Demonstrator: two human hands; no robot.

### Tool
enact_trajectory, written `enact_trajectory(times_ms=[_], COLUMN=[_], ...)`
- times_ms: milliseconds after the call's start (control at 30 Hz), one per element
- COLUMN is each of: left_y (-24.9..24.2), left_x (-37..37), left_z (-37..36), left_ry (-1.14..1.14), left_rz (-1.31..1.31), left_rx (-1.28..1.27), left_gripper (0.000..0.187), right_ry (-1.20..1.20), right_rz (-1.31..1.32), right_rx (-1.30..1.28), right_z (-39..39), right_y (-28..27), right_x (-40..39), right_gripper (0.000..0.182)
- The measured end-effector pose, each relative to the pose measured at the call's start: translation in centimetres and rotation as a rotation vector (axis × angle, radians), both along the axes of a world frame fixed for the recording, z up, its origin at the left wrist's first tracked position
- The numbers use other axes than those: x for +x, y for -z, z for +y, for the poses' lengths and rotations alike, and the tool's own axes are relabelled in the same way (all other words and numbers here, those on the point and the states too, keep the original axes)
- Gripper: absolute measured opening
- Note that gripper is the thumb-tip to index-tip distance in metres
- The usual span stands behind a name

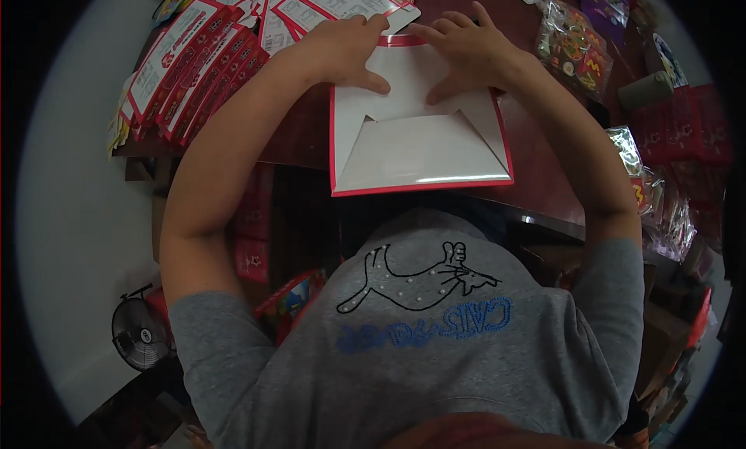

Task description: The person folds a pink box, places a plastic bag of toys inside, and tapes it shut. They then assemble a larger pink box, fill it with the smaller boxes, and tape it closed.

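Note:
A white cardboard piece with red edges (pixel 423 150) lies on the dark red table (pixel 299 134), its near flap folded inward over two slanted side flaps. At its far left part rests my left hand (pixel 350 51), thumb and fingers spread apart. My right hand (pixel 474 51) is spread over the far right part, fingertips near the red far edge. Neither hand is closed around anything. The palms hide parts of the far corners.
Stacked red-and-white printed boxes (pixel 190 68) stand at the left, with printed cards (pixel 334 6) beyond the hands. Clear packets (pixel 575 49), a purple packet (pixel 604 6) and a grey-green roll (pixel 646 90) are at the right. A black fan (pixel 144 332) stands lower left.

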State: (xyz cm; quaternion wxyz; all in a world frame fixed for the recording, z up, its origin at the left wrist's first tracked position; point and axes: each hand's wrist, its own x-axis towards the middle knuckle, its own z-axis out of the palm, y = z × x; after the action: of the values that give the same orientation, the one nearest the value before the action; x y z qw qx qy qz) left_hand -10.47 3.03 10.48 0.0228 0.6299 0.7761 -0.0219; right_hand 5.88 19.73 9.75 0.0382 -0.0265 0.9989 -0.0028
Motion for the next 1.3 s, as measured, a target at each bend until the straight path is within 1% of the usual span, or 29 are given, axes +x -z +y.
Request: enact_trajectory(times_ms=[33,100,133,167,233,300,367,433,500,533,567,633,667,733,767,800,833,867,900,933,967,1000,1033,1067,1100,1133,1167,1233,1300], left_y=[-0.9,-3.4,-4.8,-6.4,-10.1,-13.7,-15.9,-16.9,-15.8,-14.4,-12.1,-5.9,-2.9,2.7,3.3,2.6,1.6,0.8,0.8,0.8,1.6,2.2,1.4,0.0,-1.0,0.0,-0.1,-0.8,-1.6], left_x=[-0.2,-1.3,-1.5,-1.5,-0.4,1.3,3.0,4.2,4.5,4.6,4.5,4.8,5.5,5.8,6.1,6.0,5.3,3.3,1.5,-0.4,-3.5,-5.9,-6.3,-6.5,-7.1,-9.2,-9.8,-10.8,-10.6], left_z=[-0.4,-1.8,-2.1,-2.7,-3.8,-4.8,-5.8,-7.2,-8.0,-8.5,-8.8,-9.2,-9.8,-10.5,-11.8,-13.3,-14.9,-17.0,-19.0,-21.0,-22.6,-24.0,-25.0,-25.6,-26.2,-27.1,-27.1,-26.7,-25.8], left_ry=[-0.003,-0.056,-0.063,-0.04,0.054,0.188,0.316,0.426,0.495,0.508,0.504,0.464,0.384,0.369,0.335,0.229,0.123,-0.004,-0.206,-0.408,-0.515,-0.621,-0.619,-0.872,-1.121,-1.125,-1.109,-1.19,-1.137], left_rz=[0.007,-0.544,-0.626,-0.673,-0.684,-0.628,-0.487,-0.296,-0.08,0.013,0.101,0.236,0.292,0.349,0.249,0.17,0.085,0.143,-0.039,-0.226,-0.427,-0.634,-0.633,-0.911,-1.183,-1.278,-1.273,-1.471,-1.475], left_rx=[0.01,0.054,0.082,0.125,0.241,0.36,0.513,0.664,0.793,0.845,0.877,0.909,0.838,0.823,0.841,0.935,1.025,1.094,1.235,1.359,1.508,1.645,1.624,1.572,1.488,1.394,1.38,1.253,1.193], left_gripper=[0.067,0.062,0.035,0.034,0.033,0.032,0.03,0.029,0.028,0.027,0.026,0.025,0.024,0.022,0.022,0.023,0.023,0.026,0.029,0.032,0.039,0.047,0.047,0.056,0.065,0.079,0.079,0.086,0.09], right_ry=[-0.005,-0.002,0.001,0.015,0.038,0.049,-0.004,-0.124,-0.271,-0.334,-0.378,-0.398,-0.376,-0.283,-0.328,-0.366,-0.438,-0.508,-0.52,-0.658,-0.788,-0.702,-0.611,-0.44,-0.357,-0.147,-0.027,0.052,0.061], right_rz=[0.016,0.071,0.111,0.16,0.276,0.43,0.612,0.777,0.851,0.847,0.823,0.741,0.691,0.587,0.509,0.432,0.423,0.405,0.401,0.42,0.444,0.488,0.53,0.619,0.587,0.497,0.474,0.36,0.139], right_rx=[-0.004,0.0,0.02,0.036,0.089,0.147,0.222,0.288,0.334,0.332,0.318,0.289,0.273,0.255,0.216,0.175,0.069,-0.041,-0.056,-0.103,-0.15,-0.284,-0.414,-0.565,-0.647,-0.779,-0.82,-0.807,-0.783], right_z=[0.3,1.1,1.5,2.0,2.5,2.8,2.4,0.8,-1.0,-2.0,-2.9,-3.7,-3.6,-3.2,-2.9,-2.9,-3.8,-5.0,-6.1,-7.5,-9.2,-10.6,-11.6,-12.1,-11.5,-11.1,-10.5,-10.0,-10.5], right_y=[-1.1,-4.2,-6.1,-8.2,-12.3,-16.3,-19.8,-20.9,-18.9,-16.8,-14.0,-7.3,-3.9,2.7,4.9,6.1,6.3,6.5,5.7,3.7,1.5,-0.8,-2.9,-4.0,-5.2,-6.1,-6.7,-7.3,-6.9], right_x=[0.4,1.8,2.8,3.9,5.8,7.7,8.9,9.8,10.4,10.2,9.9,8.4,7.9,7.0,6.9,7.0,7.6,7.9,7.2,6.5,5.9,3.9,0.6,-2.8,-7.2,-11.9,-16.5,-23.5,-27.3], right_gripper=[0.062,0.059,0.057,0.056,0.053,0.049,0.046,0.044,0.041,0.039,0.038,0.036,0.035,0.036,0.036,0.036,0.036,0.037,0.037,0.039,0.042,0.044,0.045,0.044,0.054,0.058,0.058,0.059,0.059])
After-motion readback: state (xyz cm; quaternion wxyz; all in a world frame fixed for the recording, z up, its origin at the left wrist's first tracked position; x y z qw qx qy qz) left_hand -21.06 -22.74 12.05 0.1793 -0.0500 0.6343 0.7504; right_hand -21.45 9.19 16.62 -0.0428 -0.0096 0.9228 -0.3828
